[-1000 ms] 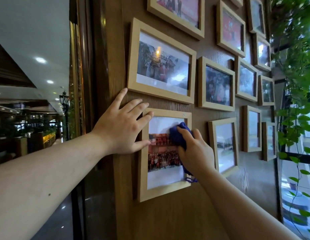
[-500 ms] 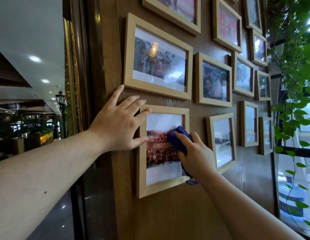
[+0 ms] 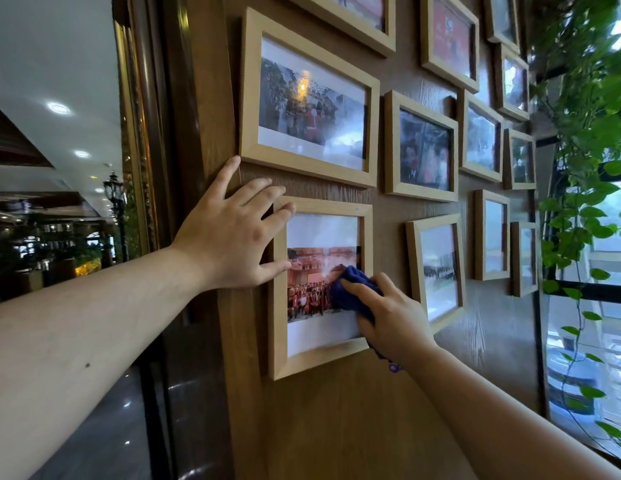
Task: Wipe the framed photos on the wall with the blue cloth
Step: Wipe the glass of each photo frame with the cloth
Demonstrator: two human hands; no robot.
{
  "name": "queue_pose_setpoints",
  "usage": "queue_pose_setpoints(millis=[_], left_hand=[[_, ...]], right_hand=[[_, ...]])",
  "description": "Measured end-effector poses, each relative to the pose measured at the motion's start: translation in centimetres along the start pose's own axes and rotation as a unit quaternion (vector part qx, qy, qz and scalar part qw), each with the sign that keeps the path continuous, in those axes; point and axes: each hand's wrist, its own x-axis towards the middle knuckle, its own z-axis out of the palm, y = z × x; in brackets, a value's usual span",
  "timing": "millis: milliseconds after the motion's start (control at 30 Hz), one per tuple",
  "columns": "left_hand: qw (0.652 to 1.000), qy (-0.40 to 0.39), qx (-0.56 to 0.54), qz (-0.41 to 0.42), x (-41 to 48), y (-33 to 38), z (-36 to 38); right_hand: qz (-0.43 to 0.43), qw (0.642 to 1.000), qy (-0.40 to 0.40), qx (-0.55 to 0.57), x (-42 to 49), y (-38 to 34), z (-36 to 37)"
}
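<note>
Several light wooden framed photos hang on a brown wood wall point(image 3: 337, 427). The lowest left frame point(image 3: 279, 323) holds a photo of a crowd in red. My right hand point(image 3: 388, 317) presses a bunched blue cloth point(image 3: 350, 289) against the lower right part of that frame's glass. My left hand point(image 3: 233, 233) lies flat with spread fingers on the wall and on the frame's upper left corner. A larger frame point(image 3: 248, 98) hangs right above it.
More frames point(image 3: 392, 143) fill the wall to the right and above. Green trailing vines point(image 3: 586, 133) hang at the right by a window point(image 3: 596, 341). To the left of the wall's edge, a dark hall with ceiling lights point(image 3: 58, 107) and a lamp post point(image 3: 115, 192).
My right hand has slid the blue cloth down the photo's glass, from the upper right toward the lower right. My left hand has stayed on the frame's upper left corner.
</note>
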Motion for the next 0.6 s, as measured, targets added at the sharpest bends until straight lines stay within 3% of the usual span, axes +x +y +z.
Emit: queue_pose_setpoints(millis=[100,300,500,600], left_hand=[[1.000,0.005,0.001,0.000,0.1,0.0,0.0],[1.000,0.005,0.003,0.001,0.1,0.0,-0.1],[1.000,0.003,0.000,-0.001,0.0,-0.1,-0.1],[1.000,0.008,0.000,0.001,0.0,0.0,0.0]], right_hand=[[0.001,1.000,-0.004,0.007,-0.1,-0.4,0.0],[-0.135,0.989,-0.057,0.007,0.9,-4.2,-0.8],[-0.048,0.997,-0.057,-0.009,-0.2,0.6,-1.0],[-0.069,0.995,-0.068,-0.030,-0.5,-0.2,-0.9]])
